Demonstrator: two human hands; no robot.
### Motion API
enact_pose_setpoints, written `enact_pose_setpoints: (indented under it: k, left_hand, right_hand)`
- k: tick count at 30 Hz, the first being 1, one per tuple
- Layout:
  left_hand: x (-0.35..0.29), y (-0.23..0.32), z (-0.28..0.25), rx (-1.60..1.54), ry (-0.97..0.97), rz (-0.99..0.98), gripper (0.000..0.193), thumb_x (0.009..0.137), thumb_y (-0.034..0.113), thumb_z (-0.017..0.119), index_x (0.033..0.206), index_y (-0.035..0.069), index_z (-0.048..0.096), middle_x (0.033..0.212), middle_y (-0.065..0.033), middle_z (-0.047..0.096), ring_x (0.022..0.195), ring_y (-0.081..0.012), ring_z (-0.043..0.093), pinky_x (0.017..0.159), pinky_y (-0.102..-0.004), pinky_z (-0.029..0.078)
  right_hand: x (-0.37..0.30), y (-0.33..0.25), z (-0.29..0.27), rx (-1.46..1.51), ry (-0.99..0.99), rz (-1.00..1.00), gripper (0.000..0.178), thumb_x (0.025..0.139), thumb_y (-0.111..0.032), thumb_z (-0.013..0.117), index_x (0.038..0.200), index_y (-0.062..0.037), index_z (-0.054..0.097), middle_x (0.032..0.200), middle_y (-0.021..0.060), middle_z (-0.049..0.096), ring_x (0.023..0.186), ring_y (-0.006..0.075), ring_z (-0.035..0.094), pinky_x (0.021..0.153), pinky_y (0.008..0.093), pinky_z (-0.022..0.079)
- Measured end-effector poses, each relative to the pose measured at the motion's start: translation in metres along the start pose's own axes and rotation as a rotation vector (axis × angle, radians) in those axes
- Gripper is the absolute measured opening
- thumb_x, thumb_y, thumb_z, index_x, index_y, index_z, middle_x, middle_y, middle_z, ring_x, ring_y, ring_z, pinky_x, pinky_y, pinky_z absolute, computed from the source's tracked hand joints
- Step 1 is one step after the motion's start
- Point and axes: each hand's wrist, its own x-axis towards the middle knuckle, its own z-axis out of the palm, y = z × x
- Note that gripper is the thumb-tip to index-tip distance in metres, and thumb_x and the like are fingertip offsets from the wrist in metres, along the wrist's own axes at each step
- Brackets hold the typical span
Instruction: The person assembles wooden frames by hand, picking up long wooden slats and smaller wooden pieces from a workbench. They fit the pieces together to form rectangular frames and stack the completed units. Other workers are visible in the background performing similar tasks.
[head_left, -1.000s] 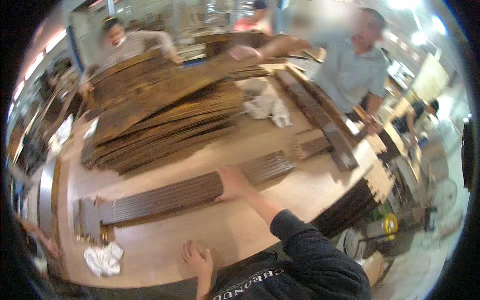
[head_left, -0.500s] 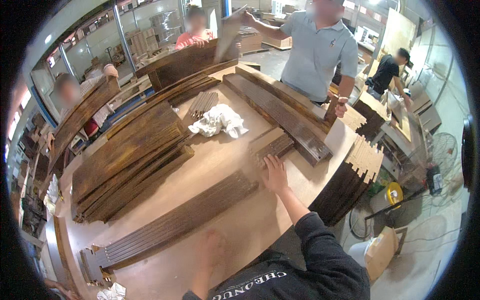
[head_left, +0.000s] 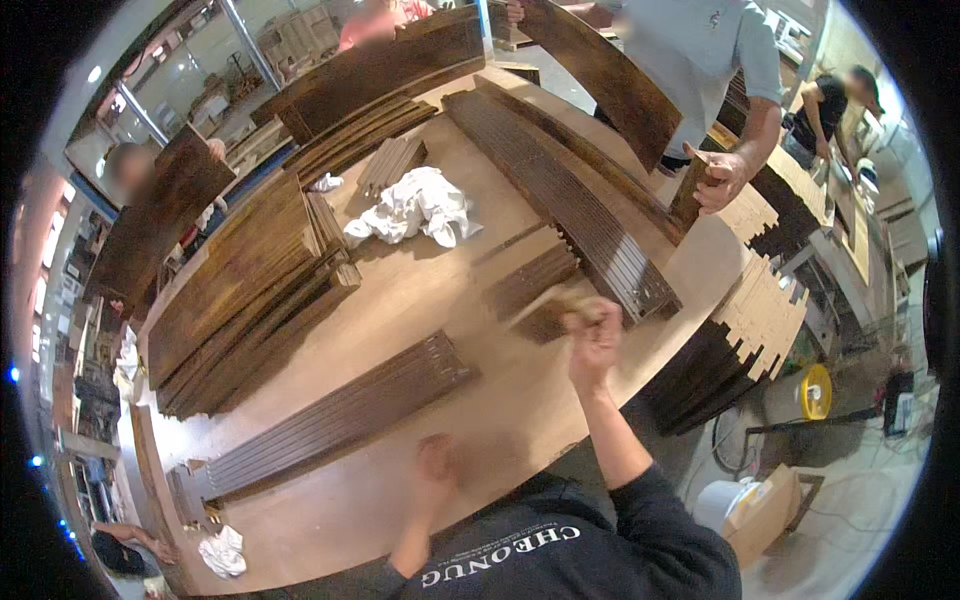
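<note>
My right hand (head_left: pixel 598 335) is raised over the table's right part, its fingers closed on a short brown wooden strip (head_left: pixel 545 312) that is smeared by motion. Close beside it lies a small block of short dark slats (head_left: pixel 530 272). My left hand (head_left: pixel 435 462) hovers near the front edge of the table, blurred, so its fingers cannot be read. Beyond it lies a long bundle of dark grooved slats (head_left: pixel 340 415). Another long row of grooved slats (head_left: pixel 560 195) runs along the far right side.
A stack of wide dark boards (head_left: pixel 235 290) fills the left side, with a crumpled white cloth (head_left: pixel 420 207) beside it. Across the table, a person in a pale shirt holds a dark board (head_left: pixel 610 80). Dark pieces with pale ends (head_left: pixel 755 315) are stacked beside the right edge.
My right hand has lifted from the short slats, moved right and closed on a strip. The pale-shirted person's board has swung down toward the right. My view has shifted.
</note>
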Motion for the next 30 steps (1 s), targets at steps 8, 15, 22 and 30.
enact_pose_setpoints:
  k: [8,15,22,30]
  left_hand:
    - [0.019,0.036,0.001,-0.272,-0.100,-0.294,0.027,0.082,0.010,0.061,0.108,0.006,0.058,0.105,-0.0094,0.060,0.099,-0.0201,0.057,0.087,-0.0330,0.044]
    - [0.070,0.103,-0.014,-0.128,-0.400,-0.232,0.042,0.081,0.017,0.063,0.119,0.003,0.052,0.110,-0.0113,0.061,0.103,-0.0212,0.056,0.092,-0.0325,0.041]
    - [0.061,0.088,-0.022,0.050,-0.108,0.007,0.085,0.067,0.009,0.073,0.137,0.002,0.026,0.133,-0.0179,0.038,0.123,-0.0299,0.039,0.102,-0.0378,0.033]
    - [0.051,0.039,-0.021,-0.648,0.139,-0.322,0.050,0.079,-0.007,0.057,0.126,0.004,0.043,0.118,-0.0068,0.054,0.106,-0.0184,0.054,0.092,-0.0308,0.044]
  right_hand:
    - [-0.017,-0.010,-0.023,1.241,0.069,0.711,0.033,0.096,-0.031,0.043,0.115,-0.0056,0.052,0.106,0.0096,0.059,0.092,0.0215,0.059,0.081,0.0355,0.051]
    - [-0.071,-0.019,0.036,0.251,-0.157,0.794,0.033,0.095,-0.025,0.046,0.122,-0.0059,0.048,0.113,0.0059,0.054,0.104,0.0190,0.052,0.091,0.0336,0.042]
    - [-0.086,-0.040,0.070,0.344,-0.217,0.803,0.032,0.086,-0.007,0.056,0.116,-0.0044,0.048,0.109,0.0048,0.053,0.102,0.0135,0.050,0.089,0.0287,0.041]
    - [-0.084,-0.049,0.067,0.334,-0.611,0.768,0.044,0.083,-0.005,0.060,0.124,-0.0049,0.045,0.112,0.0064,0.053,0.105,0.0148,0.054,0.085,0.0276,0.048]
